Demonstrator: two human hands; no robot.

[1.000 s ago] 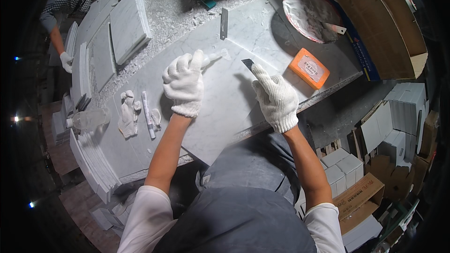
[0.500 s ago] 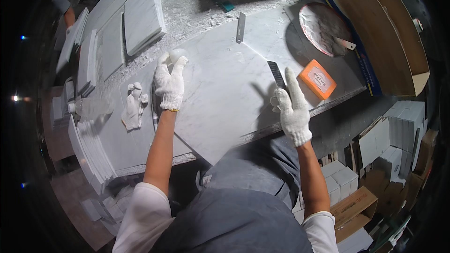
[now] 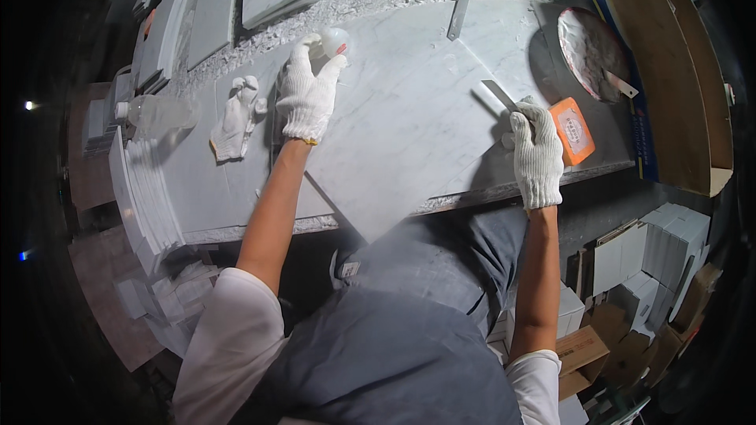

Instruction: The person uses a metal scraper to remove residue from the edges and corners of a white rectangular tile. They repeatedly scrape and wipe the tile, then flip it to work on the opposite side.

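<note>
A pale marble slab spreads between my left grip and my right grip. Beyond my right grip, rightward, sits a round tub of white paste; just right of it, an orange block. My left fingers close around a rounded translucent container at their tips; my right clamp a flat blade jutting forward-left.

A clear bottle lies left — brown carton right.
</note>
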